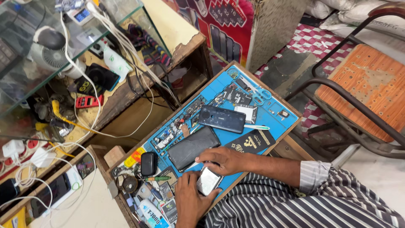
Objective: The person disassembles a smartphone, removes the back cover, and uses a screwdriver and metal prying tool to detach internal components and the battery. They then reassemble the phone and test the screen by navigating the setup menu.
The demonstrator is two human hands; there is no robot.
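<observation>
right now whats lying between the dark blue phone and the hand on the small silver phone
In the head view, a black phone lies face down on the blue mat, between the dark blue phone and the right hand on the small silver phone.

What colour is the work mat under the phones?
Bright blue work mat, clearest in the head view, lying beneath the dark phones.

A wooden counter [291, 145] with a blue mat sits beside a glass-topped cabinet [139, 17] tangled with white cables. A metal-framed chair [363, 84] with an orange seat stands on a red-and-white checked floor covering [320, 42]. Daylight falls evenly.
</observation>
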